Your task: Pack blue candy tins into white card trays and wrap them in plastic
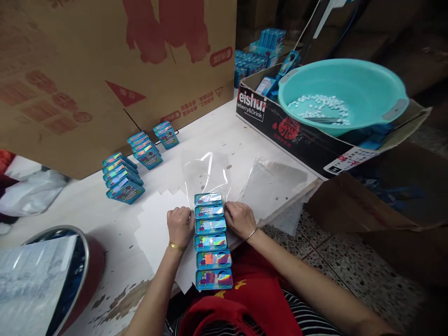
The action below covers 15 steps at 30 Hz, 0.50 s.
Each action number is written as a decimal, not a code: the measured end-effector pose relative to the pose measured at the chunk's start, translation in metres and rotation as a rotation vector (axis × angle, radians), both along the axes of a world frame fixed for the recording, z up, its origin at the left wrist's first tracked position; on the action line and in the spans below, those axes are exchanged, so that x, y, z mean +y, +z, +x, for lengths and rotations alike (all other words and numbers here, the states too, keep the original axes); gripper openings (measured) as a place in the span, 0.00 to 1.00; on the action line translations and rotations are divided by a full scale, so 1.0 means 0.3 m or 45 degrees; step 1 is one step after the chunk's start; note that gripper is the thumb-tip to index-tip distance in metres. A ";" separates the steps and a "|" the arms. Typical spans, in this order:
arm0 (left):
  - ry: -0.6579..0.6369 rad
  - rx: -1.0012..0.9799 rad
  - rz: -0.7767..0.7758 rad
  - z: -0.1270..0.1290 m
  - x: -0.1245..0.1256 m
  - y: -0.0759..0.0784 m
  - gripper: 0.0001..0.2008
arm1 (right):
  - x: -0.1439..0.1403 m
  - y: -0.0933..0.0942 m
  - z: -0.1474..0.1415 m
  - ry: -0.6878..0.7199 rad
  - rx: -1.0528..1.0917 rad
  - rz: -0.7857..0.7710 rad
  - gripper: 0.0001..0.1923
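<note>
Ahead of you on the white table [224, 135] lean three stacks of blue packets [122, 179], [147, 150] and [165, 134] in front of a large brown carton [105, 70]. To your right a black box [290, 135] carries a teal basin [346, 93] holding small white pieces [320, 106], with more blue boxes [269, 39] behind it. At your lower left sits a red-sided metal bowl [84, 275] with a printed sheet [33, 280] lying across it, and further left lies a white plastic bag [33, 191].

The black box [280, 126] reads "eishui" and "ueberry&Drink", both cut off.
</note>
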<state>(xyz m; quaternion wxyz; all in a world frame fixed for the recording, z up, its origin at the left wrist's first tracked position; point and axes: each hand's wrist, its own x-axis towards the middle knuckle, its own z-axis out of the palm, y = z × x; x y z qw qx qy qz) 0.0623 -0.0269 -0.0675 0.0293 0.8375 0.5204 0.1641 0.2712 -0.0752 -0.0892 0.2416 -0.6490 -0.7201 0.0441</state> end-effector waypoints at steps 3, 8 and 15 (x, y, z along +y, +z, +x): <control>-0.072 -0.027 0.018 -0.022 -0.057 0.015 0.14 | -0.035 0.013 -0.009 0.107 0.045 0.014 0.10; -0.189 -0.092 0.056 -0.068 -0.173 0.040 0.14 | -0.139 0.033 -0.005 0.290 0.119 0.016 0.10; -0.256 -0.193 -0.148 -0.126 -0.354 0.066 0.12 | -0.291 0.048 0.018 0.478 0.159 -0.042 0.08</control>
